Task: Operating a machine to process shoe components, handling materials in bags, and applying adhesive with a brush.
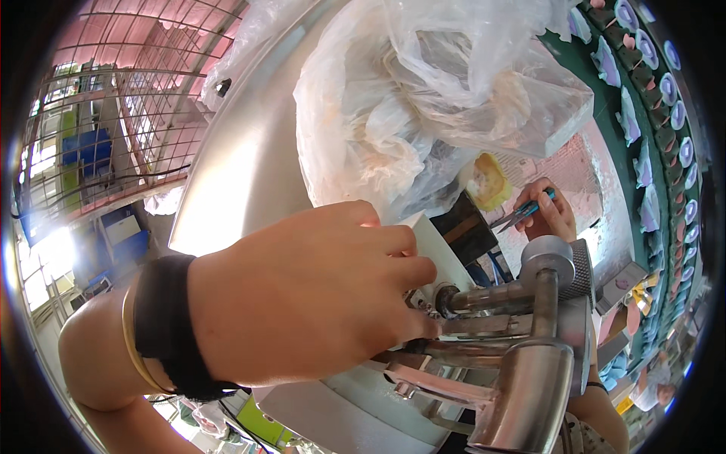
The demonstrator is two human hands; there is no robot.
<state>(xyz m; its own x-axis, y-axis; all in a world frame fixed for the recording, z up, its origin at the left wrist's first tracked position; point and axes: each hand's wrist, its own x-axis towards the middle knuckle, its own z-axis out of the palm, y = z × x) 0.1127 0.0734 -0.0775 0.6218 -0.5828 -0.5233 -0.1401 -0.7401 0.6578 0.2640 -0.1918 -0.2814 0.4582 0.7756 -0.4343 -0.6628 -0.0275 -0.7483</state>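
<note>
Left hand curls at the machine — grip hidden, can't tell; right hand, beyond the machine, clasps snips — best held clear.

Beyond the left grip and to its left, a bare strip of pale worktop leaves room to pass. Straight beyond it, heaped clear plastic blocks the way. Steel machine rods crowd its right side. Snips jut leftward from the right grip, narrowing the gap beyond the rods.
</note>
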